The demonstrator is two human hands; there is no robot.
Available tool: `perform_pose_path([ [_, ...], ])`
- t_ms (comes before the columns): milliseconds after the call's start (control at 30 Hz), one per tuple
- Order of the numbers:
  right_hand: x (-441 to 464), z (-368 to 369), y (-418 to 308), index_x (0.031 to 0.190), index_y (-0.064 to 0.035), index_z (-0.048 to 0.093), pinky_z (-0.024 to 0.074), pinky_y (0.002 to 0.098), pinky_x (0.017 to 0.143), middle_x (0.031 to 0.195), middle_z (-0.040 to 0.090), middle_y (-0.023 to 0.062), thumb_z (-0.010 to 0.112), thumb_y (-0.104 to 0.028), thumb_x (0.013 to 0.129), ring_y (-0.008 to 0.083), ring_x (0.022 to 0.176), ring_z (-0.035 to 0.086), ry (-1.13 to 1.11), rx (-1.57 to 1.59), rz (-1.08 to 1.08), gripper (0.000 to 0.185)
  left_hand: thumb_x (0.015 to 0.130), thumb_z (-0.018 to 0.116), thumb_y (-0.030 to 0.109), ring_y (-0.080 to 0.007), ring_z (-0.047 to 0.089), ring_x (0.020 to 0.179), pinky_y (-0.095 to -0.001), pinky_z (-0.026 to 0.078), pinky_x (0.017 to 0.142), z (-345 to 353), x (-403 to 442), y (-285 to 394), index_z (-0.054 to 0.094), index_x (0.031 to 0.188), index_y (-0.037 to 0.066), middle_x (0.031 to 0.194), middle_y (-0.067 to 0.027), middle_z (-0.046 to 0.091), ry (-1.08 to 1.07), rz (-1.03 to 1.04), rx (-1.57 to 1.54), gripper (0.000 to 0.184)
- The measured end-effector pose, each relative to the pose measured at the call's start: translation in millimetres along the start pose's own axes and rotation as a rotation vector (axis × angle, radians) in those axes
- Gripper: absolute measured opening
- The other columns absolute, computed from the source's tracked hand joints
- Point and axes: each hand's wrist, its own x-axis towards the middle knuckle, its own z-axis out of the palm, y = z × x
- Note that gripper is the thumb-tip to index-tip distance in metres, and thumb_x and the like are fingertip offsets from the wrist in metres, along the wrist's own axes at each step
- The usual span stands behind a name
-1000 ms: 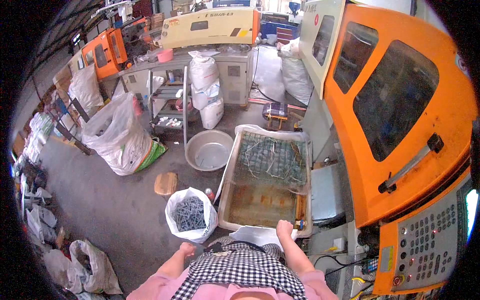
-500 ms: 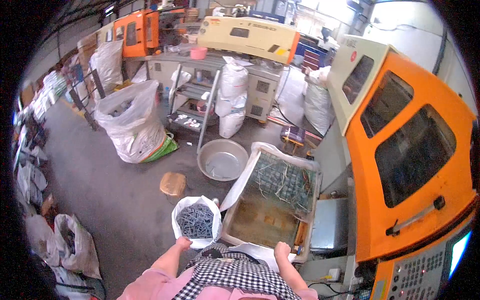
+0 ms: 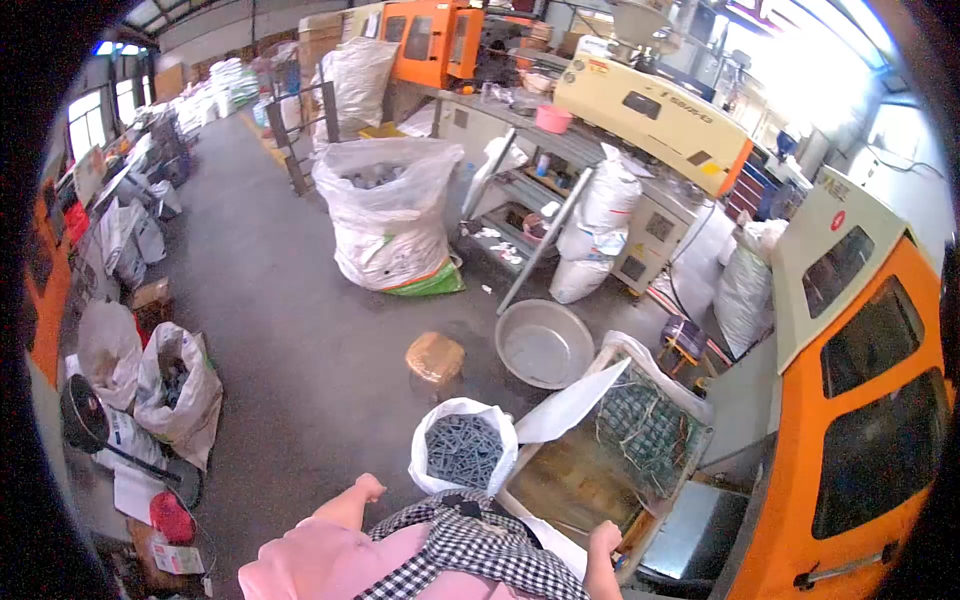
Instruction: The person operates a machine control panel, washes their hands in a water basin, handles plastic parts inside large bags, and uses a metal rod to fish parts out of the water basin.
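My left hand [image 3: 370, 487] is loosely closed over the floor, with nothing visible in it. It is left of a white sack [image 3: 422, 480], its mouth rolled open, full of slender grey plastic pieces [image 3: 464, 450]. My right hand [image 3: 604, 538] is curled closed by the near right side of a rectangular tub [image 3: 690, 500]. No object shows in its fingers. A white sheet [image 3: 572, 405] sticks up at the tub's left side, and green netting [image 3: 645, 425] lies in its far part. A checked apron [image 3: 470, 545] covers my front.
A round metal basin [image 3: 545, 345] and a tape-wrapped stool [image 3: 435, 360] stand ahead. A large filled sack [image 3: 390, 220] is beyond, near a metal step frame [image 3: 545, 240]. An orange machine [image 3: 870, 400] borders the right. More sacks [image 3: 180, 390] line the left.
The view has swung left, so the sack, tub and machines appear further right. My left hand is now further from the sack's rim. Both hands remain closed.
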Motion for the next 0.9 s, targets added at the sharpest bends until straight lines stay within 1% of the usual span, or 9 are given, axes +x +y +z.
perform_pose_path([
  [33,1.0,2.3,-3.1,0.062,-0.0072,0.062,0.0484,0.0321,0.054,0.065,0.061,0.0094,0.051,-0.009,0.069,0.0227,0.062,0.061,-0.005,0.017,-0.003,0.014,0.075,0.047,0.040,-0.0161,0.058,0.054,-0.0290,0.047,0.060,-2.0,-0.4,-3.4,0.061,0.059,0.008,0.056,-0.0040,0.059,-0.002,-0.010,-0.009,0.039],
  [100,-1.9,-7.4,-14.4,0.065,-0.0065,0.063,0.0483,0.0339,0.057,0.069,0.061,0.0117,0.051,-0.011,0.070,0.0246,0.065,0.060,-0.030,0.034,-0.006,0.013,0.076,0.044,0.041,-0.0173,0.058,0.054,-0.0292,0.047,0.060,-24.6,-1.7,-0.5,0.061,0.060,0.008,0.056,-0.0046,0.058,-0.199,-0.377,-0.454,0.041],
  [300,-9.9,-17.0,-31.1,0.066,-0.0058,0.063,0.0483,0.0349,0.058,0.069,0.061,0.0120,0.050,-0.011,0.071,0.0255,0.066,0.060,-0.029,0.027,0.015,0.015,0.075,0.041,0.039,-0.0190,0.059,0.059,-0.0308,0.047,0.062,-15.6,23.2,-20.6,0.062,0.062,0.007,0.060,-0.0050,0.060,0.127,-0.060,-0.013,0.040],
  [333,-10.4,-14.8,-31.8,0.064,-0.0062,0.062,0.0483,0.0341,0.056,0.066,0.060,0.0101,0.050,-0.009,0.071,0.0244,0.065,0.060,-0.002,0.006,-0.002,0.014,0.075,0.041,0.039,-0.0190,0.059,0.059,-0.0308,0.047,0.062,-23.8,23.2,-19.7,0.062,0.062,0.007,0.060,-0.0050,0.060,0.126,-0.059,-0.015,0.040],
  [400,-11.1,-14.0,-31.9,0.065,-0.0060,0.062,0.0484,0.0339,0.057,0.067,0.061,0.0106,0.051,-0.010,0.070,0.0245,0.065,0.060,-0.016,0.004,0.011,0.013,0.073,0.041,0.039,-0.0195,0.059,0.069,-0.0314,0.046,0.067,-51.0,8.6,-11.3,0.062,0.062,0.007,0.066,-0.0056,0.061,-0.110,-0.401,-0.728,0.040],
  [667,-21.2,-9.3,-5.3,0.074,-0.0032,0.063,0.0491,0.0350,0.063,0.076,0.061,0.0145,0.050,-0.016,0.076,0.0255,0.071,0.060,-0.231,0.023,0.028,0.018,0.073,0.041,0.042,-0.0179,0.059,0.062,-0.0299,0.046,0.066,-23.1,9.1,-23.3,0.062,0.058,0.009,0.059,-0.0043,0.059,-0.124,-0.279,-0.382,0.041],
  [767,-2.3,49.6,30.8,0.076,-0.0003,0.061,0.0487,0.0320,0.057,0.075,0.061,0.0135,0.057,-0.026,0.074,0.0226,0.066,0.061,-0.565,-0.088,-0.392,0.026,0.074,0.043,0.043,-0.0171,0.059,0.060,-0.0286,0.046,0.065,-21.0,6.4,-26.6,0.061,0.058,0.009,0.058,-0.0030,0.059,-0.161,-0.222,-0.304,0.041],
  [833,2.1,67.2,37.6,0.079,0.0017,0.058,0.0463,0.0288,0.050,0.074,0.061,0.0097,0.062,-0.031,0.071,0.0172,0.059,0.060,-1.301,0.168,0.023,0.034,0.074,0.044,0.042,-0.0167,0.059,0.060,-0.0281,0.047,0.064,-11.5,16.1,-36.0,0.061,0.058,0.009,0.058,-0.0025,0.060,-0.174,-0.175,-0.227,0.041],
  [900,1.5,79.8,45.8,0.076,0.0011,0.058,0.0454,0.0281,0.049,0.071,0.061,0.0086,0.061,-0.029,0.072,0.0159,0.056,0.058,-1.398,0.328,0.114,0.030,0.074,0.046,0.041,-0.0153,0.059,0.058,-0.0269,0.047,0.062,-2.3,27.1,-36.9,0.061,0.056,0.010,0.055,-0.0016,0.059,-0.058,-0.219,-0.272,0.038],
])
